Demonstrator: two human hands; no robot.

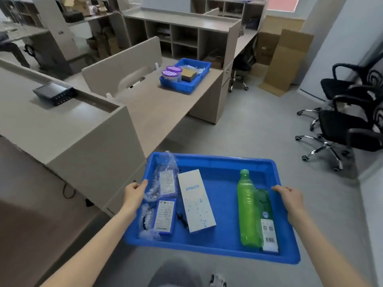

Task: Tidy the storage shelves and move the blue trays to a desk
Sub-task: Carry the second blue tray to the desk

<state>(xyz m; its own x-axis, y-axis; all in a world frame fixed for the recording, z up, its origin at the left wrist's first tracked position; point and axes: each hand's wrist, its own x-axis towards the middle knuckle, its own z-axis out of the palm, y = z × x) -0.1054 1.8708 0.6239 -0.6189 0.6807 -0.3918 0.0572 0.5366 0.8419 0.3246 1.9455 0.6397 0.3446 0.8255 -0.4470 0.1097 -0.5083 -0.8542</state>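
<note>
hands (213,197) gripping blue tray (223,243), green bottle (247,210)

The desk (161,112) carries 1 blue tray (178,88) near its far end.

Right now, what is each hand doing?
Left hand: gripping the left rim of the blue tray.
Right hand: gripping the tray's right rim.

An open-plan office: a long desk (165,106) with a low partition panel (124,65) at centre, cubby shelves (182,36) at upper centre, black swivel chairs (342,129) at right, flattened cardboard boxes (288,59) at upper right.
</note>
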